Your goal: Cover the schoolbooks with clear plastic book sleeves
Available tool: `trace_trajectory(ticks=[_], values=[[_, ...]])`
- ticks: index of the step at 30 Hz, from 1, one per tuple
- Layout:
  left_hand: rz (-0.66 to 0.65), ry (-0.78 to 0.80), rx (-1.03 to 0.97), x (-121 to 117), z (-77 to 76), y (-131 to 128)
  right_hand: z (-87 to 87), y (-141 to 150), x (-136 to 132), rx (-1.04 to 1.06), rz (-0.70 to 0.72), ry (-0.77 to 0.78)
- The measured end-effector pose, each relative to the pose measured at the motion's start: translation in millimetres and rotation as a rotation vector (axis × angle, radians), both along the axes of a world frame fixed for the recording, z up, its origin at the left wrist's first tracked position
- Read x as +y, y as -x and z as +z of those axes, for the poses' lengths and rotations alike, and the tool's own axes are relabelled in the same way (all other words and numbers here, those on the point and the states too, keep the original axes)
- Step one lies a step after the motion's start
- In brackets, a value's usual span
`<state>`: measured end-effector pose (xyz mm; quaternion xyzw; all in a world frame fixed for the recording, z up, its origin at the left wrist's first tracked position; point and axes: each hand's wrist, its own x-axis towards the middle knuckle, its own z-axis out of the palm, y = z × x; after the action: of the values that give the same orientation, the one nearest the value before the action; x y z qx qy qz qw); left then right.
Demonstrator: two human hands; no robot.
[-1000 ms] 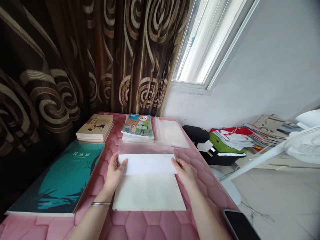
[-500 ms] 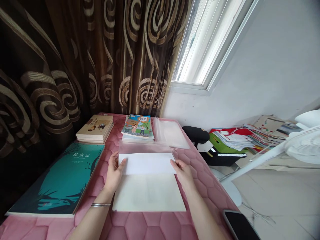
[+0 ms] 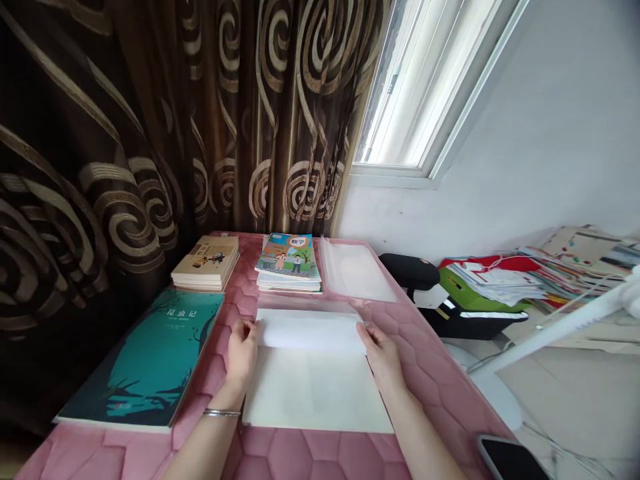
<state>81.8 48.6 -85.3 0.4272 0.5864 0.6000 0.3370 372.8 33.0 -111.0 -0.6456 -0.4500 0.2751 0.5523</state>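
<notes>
A white sheet (image 3: 311, 329) curves upward across the far half of a pale cream page (image 3: 317, 393), which looks like part of an opened book. My left hand (image 3: 243, 350) is closed on the sheet's left edge, thumb on top. At the right edge, my right hand (image 3: 381, 353) pinches the same sheet between thumb and fingers. Clear plastic film (image 3: 325, 307) shows just beyond the sheet; how it joins the sheet is hard to make out. The fingers underneath are hidden.
On the pink quilted cover (image 3: 320, 457) lie a teal book (image 3: 150, 360), a stack of tan books (image 3: 206, 262), a stack of schoolbooks (image 3: 289, 261), clear plastic covers (image 3: 357, 270) and a phone (image 3: 511, 459). A white fan (image 3: 555, 327) stands at the right.
The white sheet, flatter before, is now more curved, with less film showing beyond it. Both hands keep hold of its edges. The whole view has shifted, moving things rightward in frame.
</notes>
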Motion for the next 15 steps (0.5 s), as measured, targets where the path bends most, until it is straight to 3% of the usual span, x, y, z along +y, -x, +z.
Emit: trace_trajectory(ticks=[15], values=[[-0.013,0.080,0.135,-3.7,3.4,-0.5,-2.8,1.4,-0.9,-0.039,-0.037,0.002]])
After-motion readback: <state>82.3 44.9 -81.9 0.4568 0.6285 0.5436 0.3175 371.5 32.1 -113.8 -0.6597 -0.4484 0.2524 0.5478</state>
